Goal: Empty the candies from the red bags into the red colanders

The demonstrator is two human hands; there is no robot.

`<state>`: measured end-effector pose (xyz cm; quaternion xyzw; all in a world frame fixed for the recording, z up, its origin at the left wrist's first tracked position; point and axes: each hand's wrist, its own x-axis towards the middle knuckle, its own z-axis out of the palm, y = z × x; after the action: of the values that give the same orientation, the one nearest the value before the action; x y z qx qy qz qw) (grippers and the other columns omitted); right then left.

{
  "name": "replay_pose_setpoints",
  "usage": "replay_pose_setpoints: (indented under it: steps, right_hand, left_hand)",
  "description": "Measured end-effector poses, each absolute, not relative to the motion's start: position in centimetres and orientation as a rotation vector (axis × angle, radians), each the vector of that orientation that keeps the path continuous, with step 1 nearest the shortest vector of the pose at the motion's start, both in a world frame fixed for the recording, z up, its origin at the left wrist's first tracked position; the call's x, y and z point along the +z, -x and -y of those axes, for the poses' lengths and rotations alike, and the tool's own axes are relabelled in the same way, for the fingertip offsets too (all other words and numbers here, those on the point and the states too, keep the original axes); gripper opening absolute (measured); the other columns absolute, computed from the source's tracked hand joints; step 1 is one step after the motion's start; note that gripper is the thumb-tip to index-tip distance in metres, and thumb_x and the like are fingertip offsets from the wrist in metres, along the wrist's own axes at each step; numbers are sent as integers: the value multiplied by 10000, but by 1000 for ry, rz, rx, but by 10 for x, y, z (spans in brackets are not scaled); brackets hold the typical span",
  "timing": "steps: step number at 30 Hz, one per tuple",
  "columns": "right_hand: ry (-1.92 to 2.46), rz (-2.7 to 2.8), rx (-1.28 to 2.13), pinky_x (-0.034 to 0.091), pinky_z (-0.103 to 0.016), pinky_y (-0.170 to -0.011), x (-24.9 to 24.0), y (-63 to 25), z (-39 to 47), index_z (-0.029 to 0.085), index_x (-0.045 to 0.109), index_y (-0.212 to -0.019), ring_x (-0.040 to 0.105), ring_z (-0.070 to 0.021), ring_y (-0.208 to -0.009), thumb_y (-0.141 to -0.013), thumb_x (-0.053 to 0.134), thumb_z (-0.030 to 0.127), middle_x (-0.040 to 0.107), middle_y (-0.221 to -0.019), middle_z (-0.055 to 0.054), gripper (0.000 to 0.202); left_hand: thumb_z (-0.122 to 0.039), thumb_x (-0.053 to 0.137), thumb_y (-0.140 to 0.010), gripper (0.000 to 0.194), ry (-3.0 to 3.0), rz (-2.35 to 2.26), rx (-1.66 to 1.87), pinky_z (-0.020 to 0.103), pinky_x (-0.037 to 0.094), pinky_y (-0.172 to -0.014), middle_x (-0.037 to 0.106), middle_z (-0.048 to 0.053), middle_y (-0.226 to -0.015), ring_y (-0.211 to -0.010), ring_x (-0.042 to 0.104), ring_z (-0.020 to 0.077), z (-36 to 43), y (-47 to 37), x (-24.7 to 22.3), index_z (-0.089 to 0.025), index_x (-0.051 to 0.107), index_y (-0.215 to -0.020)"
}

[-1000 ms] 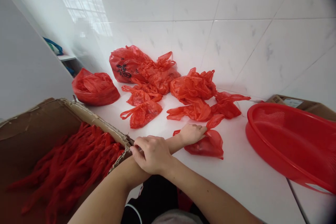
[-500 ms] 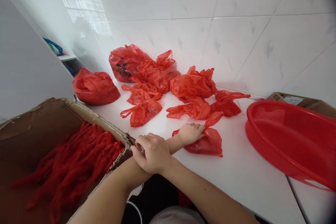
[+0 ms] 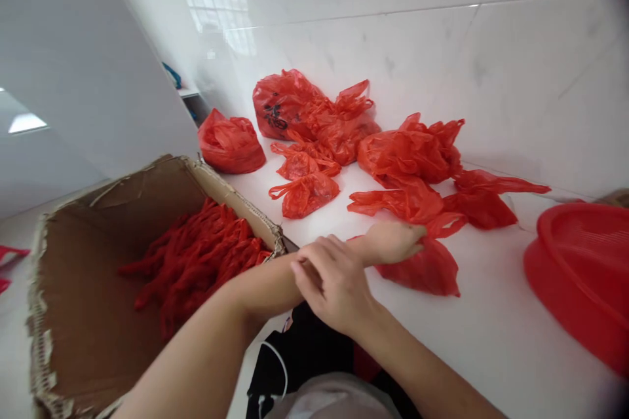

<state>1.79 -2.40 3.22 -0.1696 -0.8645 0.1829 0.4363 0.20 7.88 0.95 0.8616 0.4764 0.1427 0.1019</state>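
My left hand (image 3: 396, 242) reaches across to a tied red plastic bag (image 3: 425, 268) on the white table (image 3: 491, 314). Its fingers are curled at the bag's gathered top, slightly blurred and partly hidden. My right hand (image 3: 337, 281) lies over my left forearm (image 3: 275, 281), with its fingers bent round it near the wrist. Just behind my left hand is another red bag (image 3: 410, 203) with loose handles. To the left, an open cardboard box (image 3: 88, 301) holds a heap of crumpled red bags (image 3: 196, 255).
More filled red bags (image 3: 309, 195) stand towards the tiled wall (image 3: 417, 46), with a rounder one (image 3: 230, 144) behind the box. A red plastic basket (image 3: 560, 275) is at the right edge. A white cable (image 3: 280, 360) hangs by my lap.
The view has turned left, so the bags and basket appear further right and more of the box shows. My left hand is still at the bag and my right hand still on the forearm.
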Motion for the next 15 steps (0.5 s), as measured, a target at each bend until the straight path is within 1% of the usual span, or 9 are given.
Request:
replay_pose_setpoints:
  steps: [1, 3, 4, 5, 6, 8, 9, 11, 15]
  right_hand:
    - [404, 2106, 479, 415, -282, -689, 41, -29, 26, 174, 545, -825, 513, -146, -715, -904, 510, 190, 572, -740, -17, 88]
    - [423, 2037, 518, 423, -257, -672, 52, -53, 28, 180, 546, -863, 519, -127, -703, -890, 531, 150, 564, -749, -4, 42]
    - [458, 2017, 513, 424, -241, -655, 54, -64, 27, 186, 544, -875, 522, -117, -688, -884, 540, 140, 565, -751, 3, 47]
    - [514, 2005, 496, 423, -227, -635, 52, -73, 25, 193, 543, -878, 525, -108, -668, -882, 547, 139, 566, -747, 11, 54]
    - [584, 1997, 474, 421, -215, -616, 46, -81, 22, 199, 542, -872, 526, -100, -644, -885, 551, 149, 566, -736, 20, 52]
    - [741, 2000, 453, 421, -201, -595, 25, -89, 13, 206, 544, -842, 524, -92, -604, -900, 558, 202, 561, -703, 32, 59]
    - [807, 2009, 461, 425, -199, -592, 11, -90, 9, 208, 546, -825, 523, -92, -592, -907, 559, 237, 556, -688, 35, 88]
    - [899, 2044, 497, 436, -198, -593, -20, -88, 1, 208, 555, -798, 521, -95, -581, -915, 557, 306, 548, -667, 35, 153]
    - [1007, 2117, 568, 450, -194, -572, -72, -79, -8, 209, 579, -793, 536, -102, -569, -915, 545, 392, 575, -668, 30, 223]
  left_hand:
    - [-360, 476, -934, 210, -2502, -1422, 465, 288, 435, -532, 697, 39, -805, -669, 635, 176, -76, 13, 28, -208, 614, -978]
    - [-348, 470, -943, 212, -2421, -1452, 584, 255, 467, -623, 694, 26, -887, -746, 630, 145, -64, 55, 67, -196, 601, -1011]
    - [-347, 452, -953, 223, -2366, -1468, 663, 242, 476, -656, 683, 23, -879, -752, 623, 130, -55, 81, 85, -182, 600, -983]
    - [-349, 483, -937, 222, -2210, -1497, 819, 244, 483, -665, 666, 21, -829, -731, 616, 128, -42, 110, 102, -166, 607, -913]
    - [-402, 523, -913, 262, -2034, -1530, 922, 254, 497, -678, 656, 18, -803, -727, 620, 134, -27, 138, 116, -161, 616, -874]
    - [-440, 562, -877, 294, -1679, -1562, 1125, 291, 526, -743, 667, 21, -848, -806, 648, 164, 9, 194, 133, -165, 644, -940]
    - [-439, 581, -860, 303, -1489, -1599, 1186, 310, 536, -759, 672, 23, -849, -831, 658, 182, 28, 218, 136, -171, 648, -985]
    - [-447, 643, -802, 326, -1172, -1726, 1222, 318, 547, -727, 680, 20, -849, -817, 664, 198, 64, 259, 130, -188, 647, -1001]
    - [-520, 691, -730, 364, -919, -1908, 874, 271, 528, -628, 676, 12, -830, -735, 641, 188, 113, 320, 82, -197, 629, -886]
